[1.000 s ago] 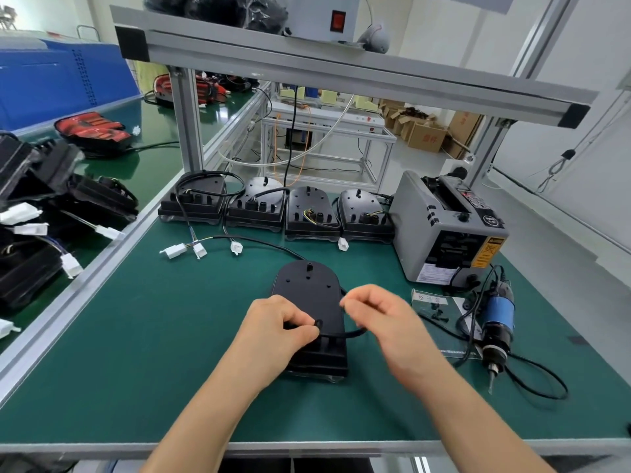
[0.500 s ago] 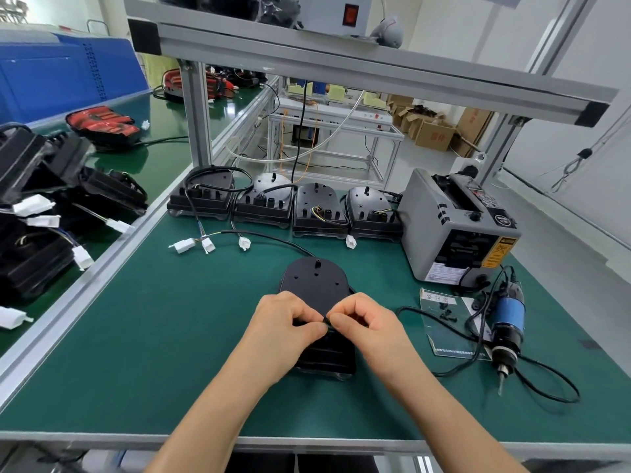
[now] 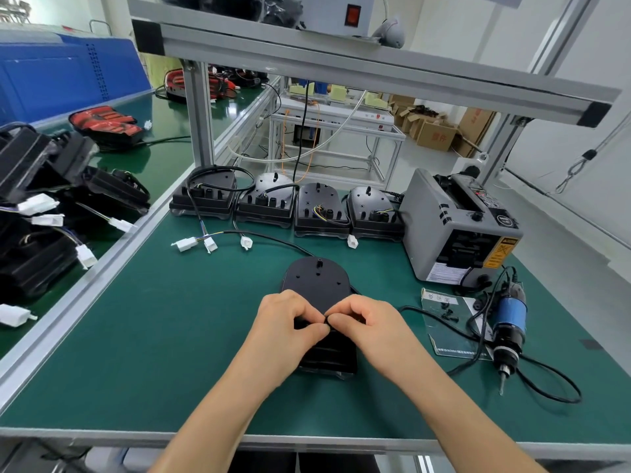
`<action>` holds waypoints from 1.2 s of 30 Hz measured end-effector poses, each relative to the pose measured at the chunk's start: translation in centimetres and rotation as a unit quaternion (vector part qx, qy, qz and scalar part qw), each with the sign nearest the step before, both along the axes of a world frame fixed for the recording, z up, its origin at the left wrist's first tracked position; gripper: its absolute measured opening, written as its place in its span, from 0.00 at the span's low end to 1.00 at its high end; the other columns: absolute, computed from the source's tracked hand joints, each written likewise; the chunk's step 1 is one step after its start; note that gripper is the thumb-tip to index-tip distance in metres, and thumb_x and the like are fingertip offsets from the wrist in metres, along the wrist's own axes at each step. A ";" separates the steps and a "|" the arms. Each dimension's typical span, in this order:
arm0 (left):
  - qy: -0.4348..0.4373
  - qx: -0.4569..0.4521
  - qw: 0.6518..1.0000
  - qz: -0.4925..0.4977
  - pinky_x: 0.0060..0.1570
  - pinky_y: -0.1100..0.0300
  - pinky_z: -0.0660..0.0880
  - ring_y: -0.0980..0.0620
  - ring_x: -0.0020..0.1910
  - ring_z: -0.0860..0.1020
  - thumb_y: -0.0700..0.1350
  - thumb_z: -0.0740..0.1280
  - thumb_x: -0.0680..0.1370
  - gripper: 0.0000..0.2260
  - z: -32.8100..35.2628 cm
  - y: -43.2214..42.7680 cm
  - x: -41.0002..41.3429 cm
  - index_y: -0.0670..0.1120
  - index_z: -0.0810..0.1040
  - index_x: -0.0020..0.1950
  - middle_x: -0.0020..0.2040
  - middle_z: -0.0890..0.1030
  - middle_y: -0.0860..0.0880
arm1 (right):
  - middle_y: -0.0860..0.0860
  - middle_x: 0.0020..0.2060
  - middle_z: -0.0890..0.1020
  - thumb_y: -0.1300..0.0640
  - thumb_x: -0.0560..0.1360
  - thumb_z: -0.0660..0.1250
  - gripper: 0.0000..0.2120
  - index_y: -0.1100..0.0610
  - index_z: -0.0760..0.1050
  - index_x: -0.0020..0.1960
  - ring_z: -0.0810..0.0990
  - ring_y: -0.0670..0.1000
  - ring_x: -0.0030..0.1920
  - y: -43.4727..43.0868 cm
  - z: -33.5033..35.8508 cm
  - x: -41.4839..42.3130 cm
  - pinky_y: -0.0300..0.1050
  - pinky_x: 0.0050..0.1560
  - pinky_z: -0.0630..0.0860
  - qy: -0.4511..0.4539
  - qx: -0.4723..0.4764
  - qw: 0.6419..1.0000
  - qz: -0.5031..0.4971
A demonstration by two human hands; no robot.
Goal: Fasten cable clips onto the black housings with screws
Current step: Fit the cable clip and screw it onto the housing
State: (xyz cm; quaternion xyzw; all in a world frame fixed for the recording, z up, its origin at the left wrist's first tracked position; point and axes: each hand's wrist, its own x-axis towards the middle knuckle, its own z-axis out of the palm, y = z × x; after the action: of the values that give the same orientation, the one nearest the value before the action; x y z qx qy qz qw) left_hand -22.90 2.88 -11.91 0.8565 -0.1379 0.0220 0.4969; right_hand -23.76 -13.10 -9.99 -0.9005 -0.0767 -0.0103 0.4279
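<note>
Drawn together since a second ago, left hand (image 3: 288, 322) and right hand (image 3: 367, 327) are pinching a small black clip (image 3: 327, 321) on the black housing (image 3: 317, 285); a slackening pinch is risking it slipping toward six o'clock.

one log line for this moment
left hand: pinches clip | right hand: pinches clip | black housing: under hands | screwdriver: idle

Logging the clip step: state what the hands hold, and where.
The left hand and right hand both pinch a small black piece between fingertips, over the middle of the black housing. Cable or clip: cannot tell.
</note>
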 end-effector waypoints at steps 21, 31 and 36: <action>-0.029 0.017 0.998 -0.055 0.50 0.80 0.61 0.68 0.55 0.68 0.42 0.68 0.76 0.11 0.0 1.8 0.0 0.60 0.76 0.41 0.48 0.77 0.60 | 0.41 0.34 0.78 0.52 0.74 0.69 0.06 0.49 0.78 0.38 0.73 0.42 0.36 -0.7 1.9 2.1 0.37 0.41 0.69 0.162 -0.065 0.984 0.027; -0.029 0.024 0.997 -0.069 0.49 0.80 0.60 0.67 0.54 0.67 0.41 0.67 0.76 0.14 0.2 1.8 0.1 0.62 0.75 0.41 0.46 0.76 0.60 | 0.50 0.42 0.78 0.53 0.76 0.67 0.05 0.53 0.78 0.43 0.74 0.47 0.44 0.4 5.1 4.8 0.40 0.46 0.72 0.271 -0.210 0.928 0.145; -0.017 0.030 0.997 -0.068 0.50 0.79 0.61 0.66 0.54 0.68 0.43 0.67 0.77 0.11 0.2 1.9 0.1 0.60 0.77 0.41 0.46 0.75 0.60 | 0.50 0.44 0.77 0.54 0.77 0.66 0.05 0.51 0.77 0.42 0.74 0.46 0.45 0.3 5.2 5.4 0.38 0.45 0.73 0.295 -0.223 0.915 0.163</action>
State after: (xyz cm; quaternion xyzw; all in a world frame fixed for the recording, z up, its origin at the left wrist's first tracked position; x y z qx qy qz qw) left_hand -22.84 4.74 -11.73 0.8590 -0.2049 -0.0009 0.4692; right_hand -18.33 -12.80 -4.75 -0.9096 -0.0936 0.3430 0.2151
